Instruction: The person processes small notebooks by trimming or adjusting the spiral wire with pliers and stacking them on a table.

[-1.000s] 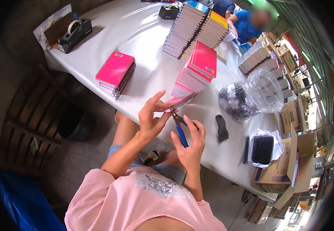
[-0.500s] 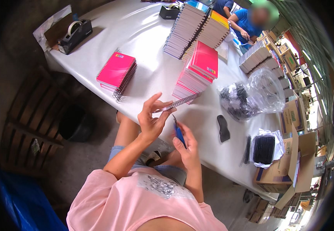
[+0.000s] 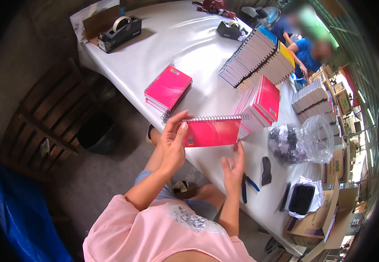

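A pink spiral notebook (image 3: 213,132) is held above the table's near edge, its wire coil along the upper side. My left hand (image 3: 174,146) grips its left end, thumb on the cover. By the notebook's lower right corner, my right hand (image 3: 233,168) has its fingers apart and holds nothing; whether a fingertip touches the notebook, I cannot tell. Blue-handled pliers (image 3: 249,187) lie on the table just right of that hand. A stack of pink notebooks (image 3: 170,87) sits farther left, and another pink stack (image 3: 266,100) stands beyond the held notebook.
Tall notebook stacks (image 3: 253,56) rise at the back. A clear plastic bag (image 3: 316,135) with black contents, a dark curved object (image 3: 266,171), black coils (image 3: 302,198) and an open cardboard box (image 3: 311,227) line the right side. A tape dispenser (image 3: 122,35) stands far left. Other people sit beyond.
The pliers have gone from my right hand onto the table. The notebook has turned from edge-on to show its pink cover, still in my left hand. The view has shifted.
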The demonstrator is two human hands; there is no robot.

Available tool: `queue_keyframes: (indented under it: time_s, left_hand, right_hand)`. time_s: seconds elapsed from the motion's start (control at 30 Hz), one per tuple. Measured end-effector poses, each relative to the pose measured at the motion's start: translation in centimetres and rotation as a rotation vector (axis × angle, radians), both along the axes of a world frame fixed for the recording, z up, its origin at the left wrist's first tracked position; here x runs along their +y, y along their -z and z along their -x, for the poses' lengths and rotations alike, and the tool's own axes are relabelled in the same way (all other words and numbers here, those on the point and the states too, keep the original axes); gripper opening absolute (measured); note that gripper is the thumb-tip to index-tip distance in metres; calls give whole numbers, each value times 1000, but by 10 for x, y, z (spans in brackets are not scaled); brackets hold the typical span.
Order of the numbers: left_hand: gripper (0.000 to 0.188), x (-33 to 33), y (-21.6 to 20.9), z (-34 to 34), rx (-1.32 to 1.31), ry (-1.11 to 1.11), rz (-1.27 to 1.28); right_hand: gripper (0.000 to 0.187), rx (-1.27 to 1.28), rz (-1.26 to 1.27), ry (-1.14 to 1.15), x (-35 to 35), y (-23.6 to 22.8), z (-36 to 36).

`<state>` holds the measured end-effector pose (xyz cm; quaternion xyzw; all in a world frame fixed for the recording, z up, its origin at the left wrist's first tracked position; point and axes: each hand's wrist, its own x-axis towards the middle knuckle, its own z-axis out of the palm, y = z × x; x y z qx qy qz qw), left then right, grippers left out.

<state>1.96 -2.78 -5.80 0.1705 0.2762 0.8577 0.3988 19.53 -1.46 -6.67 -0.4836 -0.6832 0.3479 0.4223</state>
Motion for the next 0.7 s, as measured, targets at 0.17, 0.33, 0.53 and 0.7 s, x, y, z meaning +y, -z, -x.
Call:
queue_keyframes:
  time_s: [0.17, 0.33, 0.53, 0.7]
  left_hand:
    - [21, -7, -16, 42, 462, -273, 161]
    - [25, 16, -10, 103, 683, -439, 316]
    - [29, 35, 34, 126, 1055, -521, 642]
    - [38, 48, 37, 117, 827, -554, 432]
  right_hand:
    - [43, 624, 164, -241, 59, -40, 79]
    - [39, 267, 98, -292, 126, -49, 154]
    - [43, -209, -234, -202, 173, 2, 177]
    - [49, 289, 47, -274, 188, 26, 183]
